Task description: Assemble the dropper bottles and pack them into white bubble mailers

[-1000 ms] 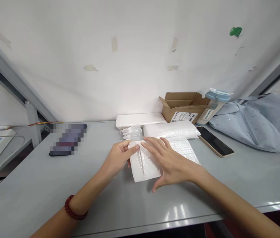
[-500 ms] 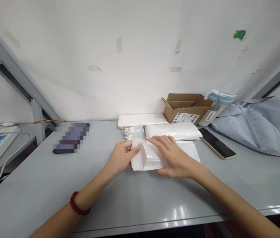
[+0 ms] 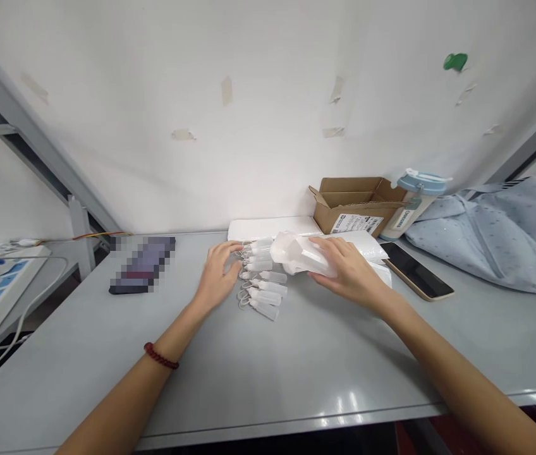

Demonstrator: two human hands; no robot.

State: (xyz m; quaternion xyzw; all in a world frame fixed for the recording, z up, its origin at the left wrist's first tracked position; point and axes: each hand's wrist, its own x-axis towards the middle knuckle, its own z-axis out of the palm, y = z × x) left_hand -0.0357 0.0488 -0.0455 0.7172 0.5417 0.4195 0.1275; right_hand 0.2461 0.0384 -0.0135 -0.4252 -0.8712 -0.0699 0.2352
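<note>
My right hand [image 3: 346,265] is wrapped round a white padded mailer [image 3: 306,258], holding it above the table with its gaping mouth turned left. Several small translucent tubes [image 3: 265,297] with white caps and cord loops lie in a column on the table, left of the mailer. At the upper tubes' looped ends is my left hand [image 3: 218,268], its thumb and fingers apart; whether the fingertips touch the loops is hard to make out. More white padded mailers [image 3: 367,243] lie behind and under my right hand, partly hidden.
Along the wall stand an open cardboard box [image 3: 356,205] and a blue-lidded cup [image 3: 413,202]. A phone [image 3: 418,272] and a light blue cloth bag [image 3: 486,237] lie to the right. At left are a dark pixelated object [image 3: 143,265] and a power strip [image 3: 0,284].
My left hand has let go of the mailer and moved up and left to the tubes. My right hand has lifted the mailer back, its mouth now spread, uncovering the lower tubes.
</note>
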